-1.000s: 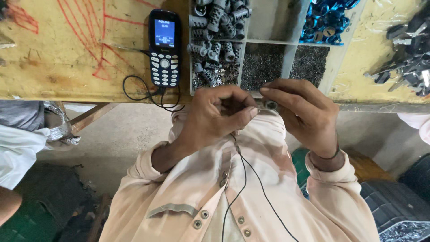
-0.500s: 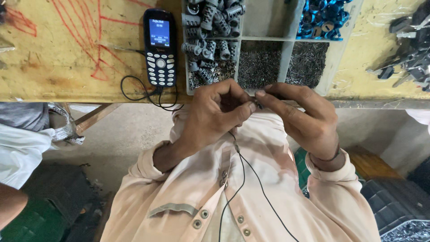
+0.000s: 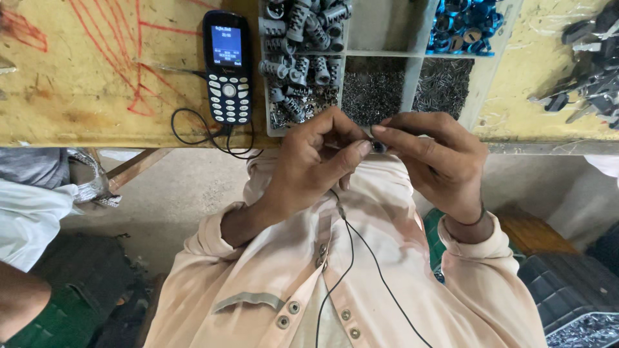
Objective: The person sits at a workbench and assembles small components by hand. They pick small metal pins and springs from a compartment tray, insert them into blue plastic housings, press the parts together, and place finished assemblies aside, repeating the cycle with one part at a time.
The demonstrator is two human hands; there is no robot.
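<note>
Small dark metal part [image 3: 378, 147] sits pinched between the fingertips of both hands, held just off the near edge of the yellow painted wooden surface [image 3: 84, 96], above the person's chest. Left hand [image 3: 309, 164] has its grip clenched on the part, thumb and forefinger pressed against it, the remaining fingers curled under. Right hand [image 3: 438, 161] grasps the same part from the other side, its forefinger laid along the top and the thumb beneath; a dark band circles that wrist. The part is too small and too covered by the fingers for its form to be made out. Two thin black wires [image 3: 351, 258] hang down over the pale pink button-front shirt [image 3: 387, 277], starting just below the hands; whether they join the part cannot be told. On the surface, just beyond the hands, stands a grey divided plastic tray [image 3: 411, 71]: one compartment holds grey ribbed cylindrical sleeves [image 3: 303, 38], two hold fine dark metal pins [image 3: 374, 90], and one at the far right holds shiny blue rings [image 3: 467, 26]. Left of the tray lies a dark blue keypad phone [image 3: 227, 67] with a lit screen, a black cable looping from its lower end. Black plastic pieces [image 3: 590, 64] are scattered at the right of the surface.
</note>
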